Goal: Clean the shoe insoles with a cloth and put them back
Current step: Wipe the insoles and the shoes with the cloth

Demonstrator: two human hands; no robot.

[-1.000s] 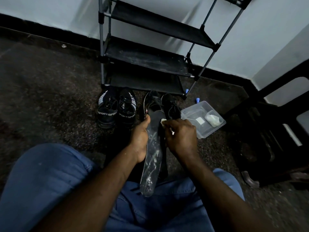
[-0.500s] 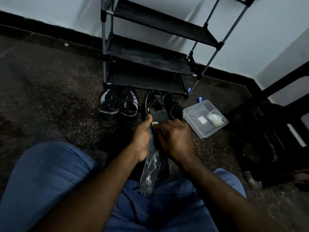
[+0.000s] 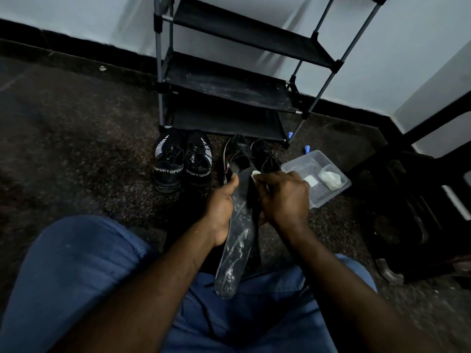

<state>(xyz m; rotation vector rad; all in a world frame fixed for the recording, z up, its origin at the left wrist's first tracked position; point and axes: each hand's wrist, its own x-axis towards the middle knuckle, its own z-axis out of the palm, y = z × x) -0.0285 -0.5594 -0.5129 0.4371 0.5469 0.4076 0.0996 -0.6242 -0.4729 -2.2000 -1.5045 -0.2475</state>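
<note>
The right hand covers most of the cloth; only a white corner shows. The left hand hides part of the insole. The shoe rack is cropped at the top.

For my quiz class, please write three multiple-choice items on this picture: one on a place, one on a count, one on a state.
1. Where is the plastic container? A on the person's lap; B on the floor, right of the shoes; C inside a shoe.
2. How many shoes stand on the floor? A two; B six; C four.
3. The insole is: A gripped by the left hand; B inside a shoe; C lying flat on the floor.
Answers: B, it sits on the floor beside the right pair; C, two pairs stand side by side; A, the left hand grips it while the right hand holds the cloth.
</note>
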